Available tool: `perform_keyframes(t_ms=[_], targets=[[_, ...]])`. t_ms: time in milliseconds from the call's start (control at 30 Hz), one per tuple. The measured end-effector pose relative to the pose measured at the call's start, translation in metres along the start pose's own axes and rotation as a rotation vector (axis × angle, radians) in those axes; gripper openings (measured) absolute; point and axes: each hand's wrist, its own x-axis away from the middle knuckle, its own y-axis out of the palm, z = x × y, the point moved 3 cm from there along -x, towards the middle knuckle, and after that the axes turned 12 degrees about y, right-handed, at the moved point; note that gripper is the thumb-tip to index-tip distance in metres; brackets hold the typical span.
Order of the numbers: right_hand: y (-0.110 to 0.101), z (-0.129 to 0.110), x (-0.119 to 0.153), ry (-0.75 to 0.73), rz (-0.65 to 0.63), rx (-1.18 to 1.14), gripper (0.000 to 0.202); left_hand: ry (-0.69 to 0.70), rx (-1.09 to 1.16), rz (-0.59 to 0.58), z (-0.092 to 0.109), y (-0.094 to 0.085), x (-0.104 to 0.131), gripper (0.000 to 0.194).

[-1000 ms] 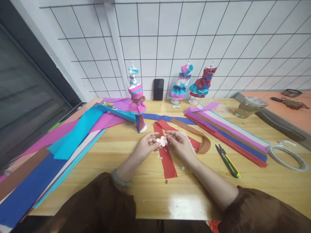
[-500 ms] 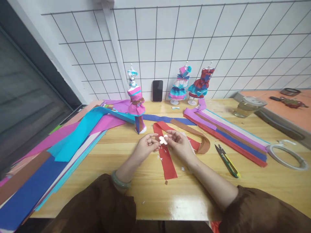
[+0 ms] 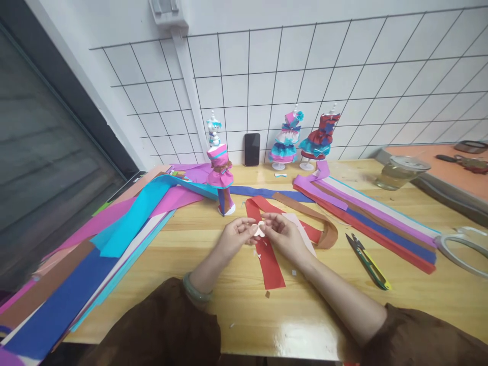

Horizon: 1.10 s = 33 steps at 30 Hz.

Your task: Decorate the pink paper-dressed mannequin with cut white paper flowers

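Between my two hands is a small white paper flower (image 3: 260, 229) with rounded petals. My left hand (image 3: 237, 238) pinches its left side with thumb and fingertips. From the other side, my right hand (image 3: 282, 235) grips it the same way. Beneath them a red crepe paper strip (image 3: 271, 269) lies on the table, with tiny white scraps on it. A pale paper piece (image 3: 299, 229) and a curled brown strip (image 3: 328, 231) lie just beyond my right hand. Thread snips (image 3: 368, 262) with a yellow and green handle rest farther right.
Small dress forms in paper dresses stand at the back: one pink (image 3: 220, 170), one white and turquoise (image 3: 284, 140), one red (image 3: 322, 134). A phone (image 3: 252, 149) leans on the wall. Coloured strips (image 3: 141, 218) lie left, more strips (image 3: 377, 223) right, near a tape roll (image 3: 463, 254) and a cup (image 3: 402, 173).
My left hand has closed in to the flower and now pinches it too. The flower's petals show less than before. The whole view has shifted slightly.
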Motion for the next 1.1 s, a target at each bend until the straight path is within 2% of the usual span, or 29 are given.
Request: perform_keyframes(t_ms=[200,400,533,633,700,800,900,1000,1100], targets=[[0.000,0.003,-0.001,-0.043,0.011,0.082,0.035,0.014,-0.034,-0.024,-0.007,-0.003,0.000,0.040],[-0.006,-0.007,0.001,-0.009,0.064,0.058,0.030,0.019,-0.041,0.014,-0.004,-0.005,-0.002,0.042],[-0.012,-0.008,-0.001,-0.018,0.154,0.248,0.034,0.045,-0.016,0.068,-0.003,-0.009,-0.003,0.044],[-0.014,-0.004,-0.002,-0.094,0.211,0.339,0.032,0.045,-0.006,0.108,-0.002,-0.011,-0.004,0.044],[-0.012,-0.005,0.000,-0.205,0.223,0.409,0.030,0.042,-0.007,0.131,-0.002,-0.011,-0.004,0.044],[-0.004,-0.013,0.008,-0.373,0.173,0.543,0.017,0.040,-0.023,0.146,-0.003,-0.011,-0.004,0.044],[0.003,-0.018,0.013,-0.460,0.062,0.619,0.016,0.060,-0.063,0.126,-0.003,-0.010,-0.003,0.045],[0.007,-0.016,0.014,-0.477,-0.013,0.665,0.017,0.086,-0.095,0.095,-0.003,-0.008,-0.002,0.046],[0.007,-0.010,0.012,-0.436,-0.023,0.668,0.018,0.104,-0.100,0.079,-0.003,-0.006,-0.001,0.044]])
